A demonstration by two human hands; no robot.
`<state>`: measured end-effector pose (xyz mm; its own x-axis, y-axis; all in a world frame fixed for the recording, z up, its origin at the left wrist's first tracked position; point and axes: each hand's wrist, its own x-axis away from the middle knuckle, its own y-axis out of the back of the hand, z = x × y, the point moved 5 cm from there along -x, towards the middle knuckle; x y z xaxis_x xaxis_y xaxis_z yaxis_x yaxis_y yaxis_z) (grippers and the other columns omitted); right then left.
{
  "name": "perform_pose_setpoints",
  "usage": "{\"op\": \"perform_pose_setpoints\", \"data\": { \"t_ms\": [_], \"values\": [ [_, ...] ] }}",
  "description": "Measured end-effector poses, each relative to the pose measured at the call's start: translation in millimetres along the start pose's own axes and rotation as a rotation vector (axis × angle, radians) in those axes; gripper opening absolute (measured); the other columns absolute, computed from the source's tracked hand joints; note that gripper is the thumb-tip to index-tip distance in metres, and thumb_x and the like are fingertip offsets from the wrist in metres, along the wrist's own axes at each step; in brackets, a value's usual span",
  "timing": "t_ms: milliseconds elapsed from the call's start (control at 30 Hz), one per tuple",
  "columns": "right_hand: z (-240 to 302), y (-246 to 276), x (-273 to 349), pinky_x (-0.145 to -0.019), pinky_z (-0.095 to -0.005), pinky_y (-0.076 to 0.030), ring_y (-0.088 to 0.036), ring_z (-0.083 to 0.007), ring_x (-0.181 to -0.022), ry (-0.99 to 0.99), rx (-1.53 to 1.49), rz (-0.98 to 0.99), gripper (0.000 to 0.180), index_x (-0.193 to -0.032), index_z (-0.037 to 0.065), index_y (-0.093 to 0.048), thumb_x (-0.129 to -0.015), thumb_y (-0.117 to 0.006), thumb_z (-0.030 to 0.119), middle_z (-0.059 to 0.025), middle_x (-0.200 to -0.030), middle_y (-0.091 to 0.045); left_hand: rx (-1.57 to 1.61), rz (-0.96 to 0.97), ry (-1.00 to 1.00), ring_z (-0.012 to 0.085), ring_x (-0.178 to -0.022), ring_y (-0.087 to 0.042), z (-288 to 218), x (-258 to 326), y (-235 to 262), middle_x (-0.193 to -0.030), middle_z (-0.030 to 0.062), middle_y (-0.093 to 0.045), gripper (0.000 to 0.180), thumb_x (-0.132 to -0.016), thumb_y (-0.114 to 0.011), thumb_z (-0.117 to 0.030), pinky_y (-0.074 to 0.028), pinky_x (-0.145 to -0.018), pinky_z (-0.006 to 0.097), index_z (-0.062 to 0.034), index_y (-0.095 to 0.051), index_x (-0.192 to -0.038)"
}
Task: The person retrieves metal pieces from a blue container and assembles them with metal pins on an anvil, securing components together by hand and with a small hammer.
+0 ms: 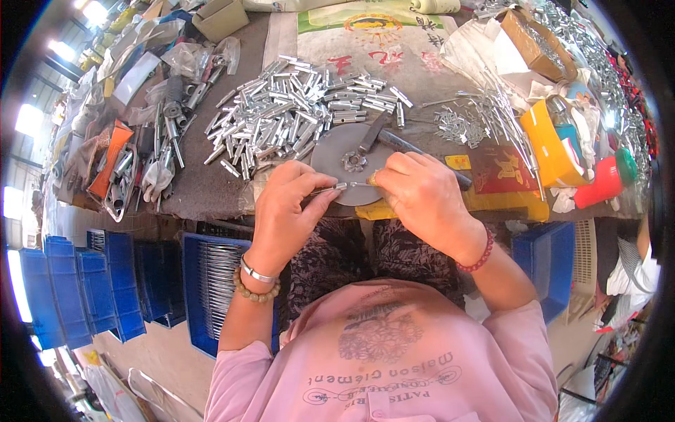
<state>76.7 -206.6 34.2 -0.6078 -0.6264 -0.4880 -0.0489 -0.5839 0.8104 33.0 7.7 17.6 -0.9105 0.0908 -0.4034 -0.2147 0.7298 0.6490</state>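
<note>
My left hand [287, 211] is closed, pinching a short silvery metal tube [339, 186] between thumb and fingertips. Facing it, my right hand [427, 200] is closed on a thin metal pin [361, 184], whose tip points at the tube's end; whether they touch is too small to tell. Both hands are over the near edge of a round grey metal disc [325, 158]. A little cluster of small metal parts [354, 162] lies on the disc. A hammer [422, 156] rests across its right side, head on the disc, handle running behind my right hand.
A heap of metal tubes [271, 116] lies beyond the disc. Small metal clips [460, 129] and long thin rods [508, 119] are farther right, near a yellow container [552, 144] and a red bottle [598, 183]. Tools [172, 105] crowd the left. Blue bins [193, 309] stand below the table edge.
</note>
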Motion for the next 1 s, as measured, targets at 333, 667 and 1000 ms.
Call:
{"op": "perform_pose_setpoints", "data": {
  "t_ms": [333, 667, 1000],
  "values": [
    [4, 0, -3, -0.085, -0.0424, -0.055, -0.066, -0.0298, -0.095, 0.064, 0.003, 0.046, 0.003, -0.091, 0.008, -0.069, -0.088, -0.069, 0.008, -0.0091, -0.097, -0.062, 0.042, 0.02, 0.058, 0.0275, -0.091, -0.067, 2, -2, -3, -0.095, 0.0082, -0.068, 0.018, -0.086, -0.088, -0.006, -0.053, -0.078, 0.037, -0.0038, -0.08, -0.102],
    [5, -1, -3, -0.083, -0.0405, -0.052, -0.064, -0.0275, -0.093, 0.132, 0.051, 0.06, 0.005, -0.09, 0.01, -0.067, -0.085, -0.068, 0.008, -0.0067, -0.097, -0.061, 0.178, 0.025, 0.094, 0.0248, -0.086, -0.066, 7, -2, -12, -0.093, 0.0069, -0.067, 0.018, -0.083, -0.088, 0.0, -0.052, -0.075, 0.035, -0.0023, -0.079, -0.098],
    [-23, 16, -1, -0.081, -0.0446, -0.058, -0.069, -0.0299, -0.091, 0.03, 0.12, -0.128, 0.009, -0.094, 0.012, -0.07, -0.087, -0.067, 0.008, -0.008, -0.091, -0.062, 0.194, 0.024, 0.092, 0.0217, -0.083, -0.063, 9, 2, -10, -0.091, 0.0066, -0.064, 0.017, -0.084, -0.087, 0.004, -0.05, -0.073, 0.033, -0.0023, -0.078, -0.097]
  ]
}}
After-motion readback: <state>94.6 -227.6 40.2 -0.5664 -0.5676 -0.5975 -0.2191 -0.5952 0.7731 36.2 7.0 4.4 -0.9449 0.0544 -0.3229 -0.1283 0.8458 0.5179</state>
